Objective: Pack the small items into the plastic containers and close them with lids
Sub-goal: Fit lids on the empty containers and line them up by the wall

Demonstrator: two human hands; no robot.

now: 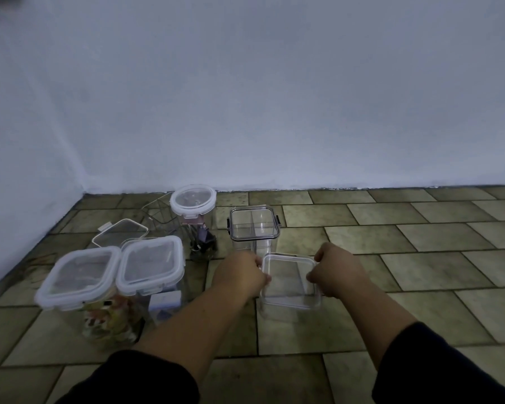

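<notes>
Clear plastic box (290, 282), empty, is gripped at its rim by the left hand (239, 275) and right hand (337, 271), over the tiled floor (420, 258). At left, a white-lidded tub (79, 278) holds colourful bits (108, 319); a round jar (193, 201) holds binder clips (203, 239).

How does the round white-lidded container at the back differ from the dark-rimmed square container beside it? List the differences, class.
The round container has a white-rimmed lid; the dark-rimmed container is square. The round container holds binder clips; the dark-rimmed container looks empty, with a divider inside. Both are clear plastic, upright on the tiled floor.
</notes>
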